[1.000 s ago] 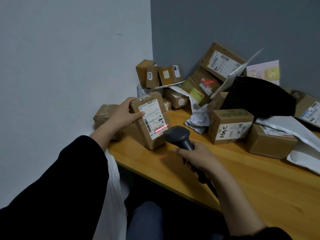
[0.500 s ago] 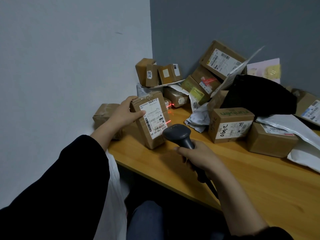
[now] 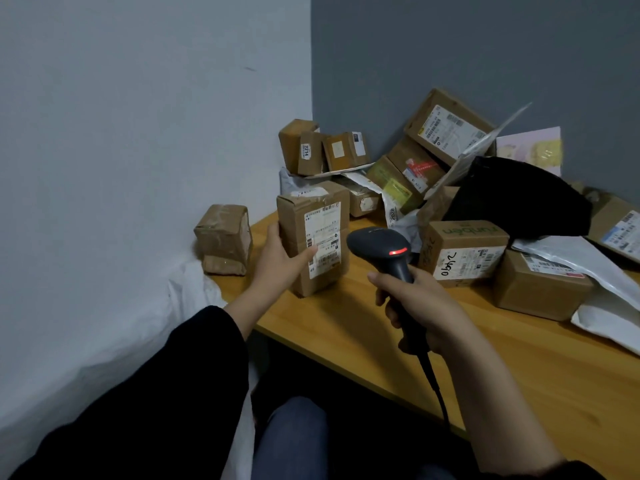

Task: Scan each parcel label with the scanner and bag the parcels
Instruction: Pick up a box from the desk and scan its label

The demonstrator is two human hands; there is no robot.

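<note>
What could go wrong starts nearest us. The cable [image 3: 436,382] trails from the scanner [image 3: 381,247] over the desk's [image 3: 519,375] front edge, and we judge that a wide swing of the right hand [image 3: 429,306] could snag it there. The scanner's head sits just right of the parcel [image 3: 311,237] and seems aimed past its front. We see no red line on the label [image 3: 323,237], so a read could miss. The left thumb [image 3: 304,252] lies on the label's left edge and might cover a code. The white bag [image 3: 194,296] slumps beside the desk's left edge with no open mouth in view. A one-handed drop may catch its rim or fall outside it. At the far edge the pile [image 3: 433,157] leans on the wall, and pulling one piece out could tip others.

The right arm reaches in from the lower right. Its fingers [image 3: 388,299] are wrapped tight round the scanner's handle, with a red light glowing on the head. The left arm, in a dark sleeve, stretches forward. The left hand [image 3: 280,261] grips the parcel, palm on its left side and thumb across the front. The other fingers are hidden behind it. The parcel stands upright near the desk's left edge, apparently resting on the wood, label towards us. A taped box [image 3: 225,239] sits at the far left corner.
</note>
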